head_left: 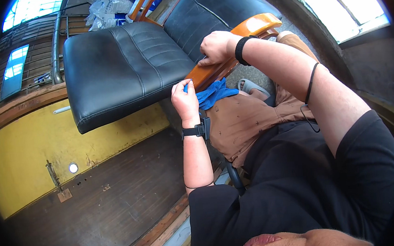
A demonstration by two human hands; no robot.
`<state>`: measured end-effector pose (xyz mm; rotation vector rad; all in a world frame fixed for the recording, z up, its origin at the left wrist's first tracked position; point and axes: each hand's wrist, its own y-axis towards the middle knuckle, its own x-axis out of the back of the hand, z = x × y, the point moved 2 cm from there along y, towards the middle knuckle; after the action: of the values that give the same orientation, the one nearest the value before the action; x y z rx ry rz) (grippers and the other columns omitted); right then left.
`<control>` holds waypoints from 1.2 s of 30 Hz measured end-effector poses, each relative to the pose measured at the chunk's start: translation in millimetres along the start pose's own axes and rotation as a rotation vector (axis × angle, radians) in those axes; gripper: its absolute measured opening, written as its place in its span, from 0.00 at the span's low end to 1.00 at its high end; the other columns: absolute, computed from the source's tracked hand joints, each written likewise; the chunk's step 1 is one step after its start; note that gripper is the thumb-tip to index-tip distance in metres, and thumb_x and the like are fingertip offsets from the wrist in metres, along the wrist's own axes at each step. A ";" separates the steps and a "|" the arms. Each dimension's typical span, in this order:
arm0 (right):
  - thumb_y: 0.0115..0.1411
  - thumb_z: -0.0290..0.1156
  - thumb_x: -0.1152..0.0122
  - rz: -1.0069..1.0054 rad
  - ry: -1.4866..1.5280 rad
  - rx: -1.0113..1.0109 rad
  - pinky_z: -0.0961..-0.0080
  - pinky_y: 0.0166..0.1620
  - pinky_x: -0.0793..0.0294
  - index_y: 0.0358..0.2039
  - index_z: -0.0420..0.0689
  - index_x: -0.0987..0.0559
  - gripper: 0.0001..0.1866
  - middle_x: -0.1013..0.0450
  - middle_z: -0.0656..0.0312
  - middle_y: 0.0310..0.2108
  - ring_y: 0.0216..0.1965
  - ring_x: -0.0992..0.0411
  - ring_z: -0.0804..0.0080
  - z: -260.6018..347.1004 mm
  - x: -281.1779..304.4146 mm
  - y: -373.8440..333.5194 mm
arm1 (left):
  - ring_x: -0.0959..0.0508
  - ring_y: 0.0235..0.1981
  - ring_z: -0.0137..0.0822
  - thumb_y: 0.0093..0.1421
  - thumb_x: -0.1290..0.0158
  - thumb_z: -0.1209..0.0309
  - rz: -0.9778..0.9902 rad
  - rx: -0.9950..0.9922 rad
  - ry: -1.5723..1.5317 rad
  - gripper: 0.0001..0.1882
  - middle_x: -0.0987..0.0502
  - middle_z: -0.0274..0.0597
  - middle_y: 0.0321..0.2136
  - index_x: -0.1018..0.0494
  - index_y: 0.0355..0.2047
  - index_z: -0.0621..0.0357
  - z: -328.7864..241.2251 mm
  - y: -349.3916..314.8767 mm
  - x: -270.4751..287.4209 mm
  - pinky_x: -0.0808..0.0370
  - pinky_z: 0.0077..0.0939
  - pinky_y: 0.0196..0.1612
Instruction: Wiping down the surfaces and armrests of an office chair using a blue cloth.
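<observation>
Nearest you: your lap in brown shorts, w/ a crumpled blue cloth lying on the thigh, just under the armrest. Your left hand has fingers curled, pinching the cloth's upper edge vs the orange wooden armrest. Farther up, your right hand is closed in a grip on that armrest. Beyond: black padded leather chair seat, tilted, over a dark wood floor.
</observation>
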<state>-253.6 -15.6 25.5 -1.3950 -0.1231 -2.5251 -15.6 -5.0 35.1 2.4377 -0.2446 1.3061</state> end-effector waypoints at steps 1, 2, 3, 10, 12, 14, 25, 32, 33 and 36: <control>0.64 0.60 0.43 -0.012 -0.008 0.016 0.59 0.45 0.20 0.32 0.44 0.13 0.29 0.19 0.50 0.30 0.37 0.19 0.49 -0.9 -1.2 0.4 | 0.18 0.38 0.47 0.60 0.39 0.74 -0.009 -0.051 -0.011 0.05 0.19 0.49 0.34 0.18 0.35 0.63 -0.8 -1.9 0.2 0.22 0.37 0.46; 0.64 0.60 0.43 -0.025 -0.017 0.031 0.59 0.45 0.20 0.32 0.44 0.13 0.29 0.19 0.50 0.30 0.37 0.20 0.49 -2.2 -2.0 0.9 | 0.19 0.38 0.47 0.60 0.39 0.75 -0.018 -0.101 -0.022 0.05 0.19 0.48 0.34 0.18 0.35 0.63 -1.6 -3.5 0.6 0.22 0.36 0.46; 0.64 0.60 0.43 -0.024 -0.017 0.032 0.59 0.45 0.20 0.32 0.44 0.13 0.29 0.19 0.50 0.30 0.37 0.20 0.49 -1.4 -1.8 1.3 | 0.19 0.38 0.47 0.60 0.39 0.75 -0.018 -0.100 -0.021 0.05 0.19 0.48 0.34 0.18 0.35 0.63 -1.4 -6.0 1.9 0.22 0.36 0.46; 0.64 0.61 0.44 0.007 -0.015 0.002 0.59 0.46 0.20 0.32 0.44 0.12 0.30 0.19 0.50 0.30 0.37 0.20 0.49 1.7 0.5 -0.2 | 0.18 0.37 0.46 0.60 0.38 0.75 0.011 -0.089 -0.006 0.05 0.19 0.47 0.34 0.17 0.35 0.63 -3.8 -2.4 6.3 0.22 0.34 0.45; 0.64 0.61 0.44 0.006 -0.021 0.007 0.59 0.46 0.20 0.32 0.44 0.12 0.30 0.19 0.50 0.30 0.37 0.19 0.49 3.5 1.3 -0.5 | 0.18 0.36 0.48 0.59 0.38 0.76 -0.006 -0.084 -0.023 0.05 0.19 0.48 0.33 0.18 0.34 0.64 -3.4 5.9 4.7 0.22 0.35 0.44; 0.64 0.61 0.44 0.016 -0.016 0.003 0.60 0.46 0.20 0.33 0.44 0.12 0.30 0.18 0.50 0.30 0.37 0.19 0.50 4.3 1.4 0.1 | 0.18 0.37 0.47 0.59 0.38 0.74 0.010 -0.055 -0.008 0.05 0.18 0.48 0.34 0.17 0.35 0.63 -0.9 7.2 5.1 0.22 0.34 0.45; 0.64 0.61 0.45 0.013 -0.026 -0.001 0.60 0.46 0.20 0.33 0.45 0.12 0.30 0.18 0.50 0.31 0.37 0.19 0.50 6.4 2.9 -0.5 | 0.16 0.37 0.43 0.58 0.36 0.71 0.017 0.044 0.024 0.09 0.16 0.51 0.34 0.17 0.36 0.64 12.2 25.4 0.8 0.23 0.32 0.47; 0.64 0.61 0.44 0.007 -0.004 0.000 0.60 0.45 0.20 0.33 0.44 0.12 0.30 0.18 0.50 0.30 0.36 0.19 0.51 0.4 2.0 -2.4 | 0.17 0.37 0.43 0.58 0.36 0.71 0.142 0.004 0.017 0.08 0.17 0.49 0.34 0.17 0.34 0.64 -2.8 16.0 3.4 0.23 0.32 0.46; 0.64 0.61 0.44 0.008 -0.002 0.004 0.60 0.45 0.20 0.33 0.44 0.12 0.30 0.18 0.50 0.30 0.36 0.19 0.51 1.4 2.2 -2.1 | 0.17 0.37 0.43 0.58 0.36 0.71 0.138 -0.003 0.010 0.08 0.17 0.49 0.34 0.17 0.35 0.64 -2.0 16.1 4.2 0.23 0.32 0.46; 0.65 0.60 0.45 0.008 -0.018 -0.008 0.60 0.46 0.20 0.33 0.45 0.12 0.29 0.18 0.51 0.30 0.37 0.19 0.51 3.5 3.5 -2.9 | 0.17 0.36 0.42 0.58 0.36 0.71 0.108 0.008 0.034 0.08 0.16 0.50 0.33 0.17 0.35 0.64 6.1 26.6 4.6 0.23 0.32 0.45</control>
<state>-253.2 -12.7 30.4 -1.4184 -0.1109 -2.5096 -16.8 -31.8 42.1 2.4371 -0.3668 1.3944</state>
